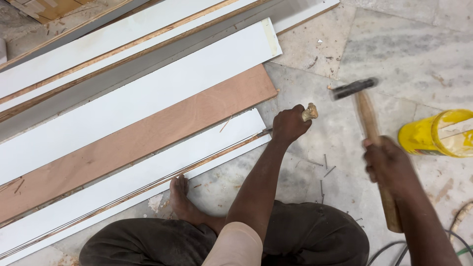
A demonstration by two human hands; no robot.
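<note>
Beige short sleeve (236,245), dark trousers (305,231), bare foot (181,197)

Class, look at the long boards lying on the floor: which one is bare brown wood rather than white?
The bare brown board, lying between two white boards; its near end is just left of the left hand.

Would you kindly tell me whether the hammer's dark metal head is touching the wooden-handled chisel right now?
No, the hammer's dark metal head is raised in the right hand, clearly apart from the wooden-handled chisel gripped by the left hand.
</note>
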